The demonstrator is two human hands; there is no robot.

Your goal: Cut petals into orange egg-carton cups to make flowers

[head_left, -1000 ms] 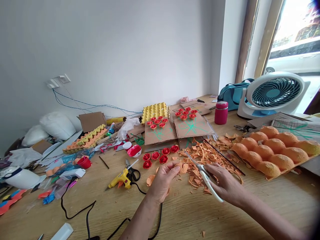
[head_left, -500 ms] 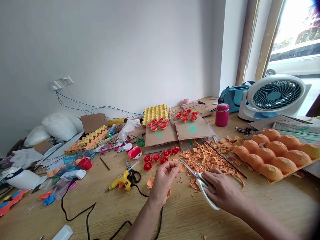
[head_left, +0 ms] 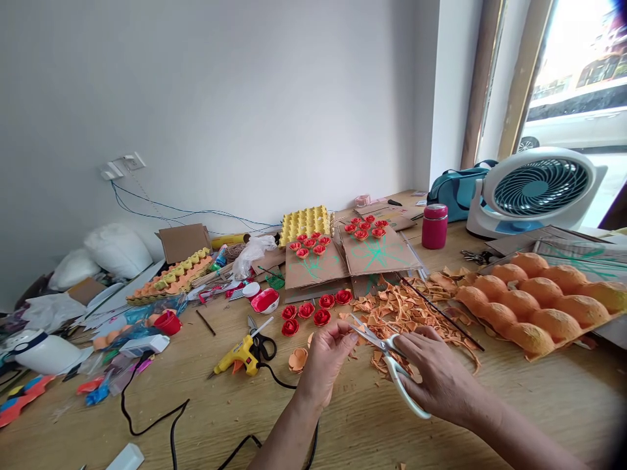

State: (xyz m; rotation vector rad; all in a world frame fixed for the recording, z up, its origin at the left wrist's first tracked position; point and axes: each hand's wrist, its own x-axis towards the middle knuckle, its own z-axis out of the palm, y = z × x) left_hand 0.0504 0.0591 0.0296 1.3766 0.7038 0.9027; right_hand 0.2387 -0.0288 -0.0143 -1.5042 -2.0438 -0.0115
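Note:
White-handled scissors (head_left: 404, 390) are in my right hand (head_left: 434, 369), its fingers through the loops. Their blades, slightly parted, reach the fingertips of my left hand (head_left: 323, 362). That hand is closed in a pinch; whatever it holds is hidden behind the fingers. Orange egg-carton scraps (head_left: 396, 310) lie heaped just beyond the blades. To the left of my left hand sits an orange cut carton cup (head_left: 297, 360) shaped like a flower. Several red paper roses (head_left: 306, 310) stand on the table behind my hands.
A yellow glue gun (head_left: 238, 358) with a black cord and black-handled scissors (head_left: 264, 346) lie left. An orange egg carton (head_left: 533, 300), a fan (head_left: 536, 189) and a red flask (head_left: 434, 226) stand right. Cardboard panels (head_left: 382, 251) with red flowers are behind. A red-stained bowl (head_left: 265, 300) sits near the roses.
My left hand has shifted slightly down and right, its fingertips now nearer the blades. The scissors have tilted and lowered a little, exposing more of the orange cup.

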